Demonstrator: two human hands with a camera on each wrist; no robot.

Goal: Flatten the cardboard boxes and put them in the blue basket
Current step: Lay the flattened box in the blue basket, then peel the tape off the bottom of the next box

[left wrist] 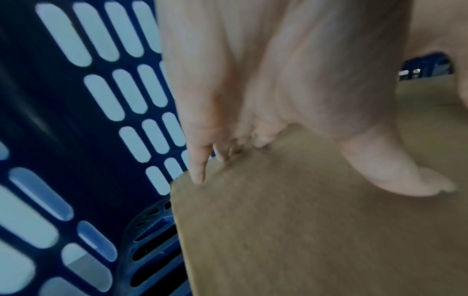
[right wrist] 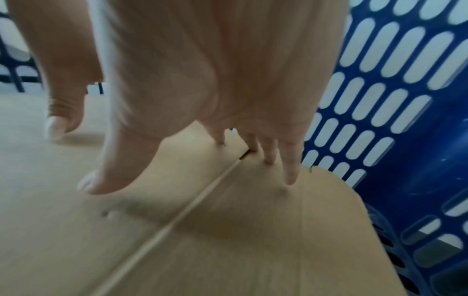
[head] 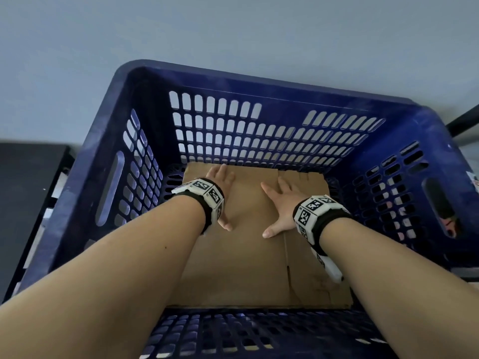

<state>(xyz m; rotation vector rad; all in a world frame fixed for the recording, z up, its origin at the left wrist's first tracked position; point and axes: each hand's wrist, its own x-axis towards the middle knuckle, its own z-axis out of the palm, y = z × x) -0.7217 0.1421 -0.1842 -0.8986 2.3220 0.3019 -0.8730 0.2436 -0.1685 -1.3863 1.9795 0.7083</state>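
A flattened brown cardboard box (head: pixel 254 255) lies on the floor of the blue basket (head: pixel 259 81). Both my arms reach down into the basket. My left hand (head: pixel 223 193) presses flat on the cardboard near its far left corner, fingers straight and thumb spread toward me. My right hand (head: pixel 281 203) presses flat on the cardboard's far middle, fingers spread beside a fold seam. In the left wrist view my left hand (left wrist: pixel 278 120) touches the cardboard (left wrist: pixel 316 240) with its fingertips near the edge. In the right wrist view my right hand (right wrist: pixel 240 120) has its fingertips on the cardboard (right wrist: pixel 228 240) across the seam.
The basket's perforated walls (head: pixel 140 167) close in on all sides of the cardboard. A dark surface (head: pixel 28 193) lies left of the basket, and a pale wall (head: pixel 233 29) stands behind it. A dark bar (head: pixel 464 120) shows at the right edge.
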